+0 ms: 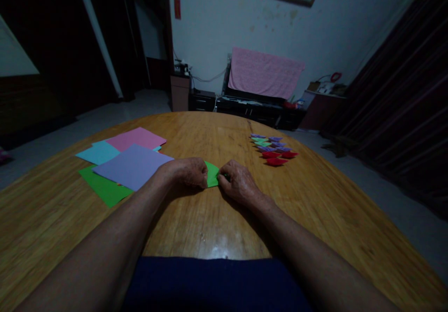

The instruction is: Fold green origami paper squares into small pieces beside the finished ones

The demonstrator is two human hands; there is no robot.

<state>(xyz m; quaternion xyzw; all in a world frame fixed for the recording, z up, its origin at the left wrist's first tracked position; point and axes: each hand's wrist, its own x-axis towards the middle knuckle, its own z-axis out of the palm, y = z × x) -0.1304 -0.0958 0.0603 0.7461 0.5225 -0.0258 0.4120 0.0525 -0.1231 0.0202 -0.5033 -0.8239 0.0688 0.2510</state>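
Observation:
A folded piece of green paper (212,175) lies on the wooden table between my two hands, partly covered by them. My left hand (192,173) is closed on its left side, fingers curled down at the edge. On the opposite side, my right hand (238,181) pinches the paper's right edge between thumb and fingers. How the folds run beneath the fingers is hidden. Left of my left hand lie loose sheets: a purple sheet (131,167) on top, with a green sheet (107,187), a light blue sheet (100,153) and a pink sheet (140,137) around it.
Several small folded paper shapes, such as a red one (276,162) and a green one (262,142), stand in rows at the table's right. The round wooden table (217,134) curves away in front. Beyond it, a pink cloth (264,73) covers a screen on a low cabinet.

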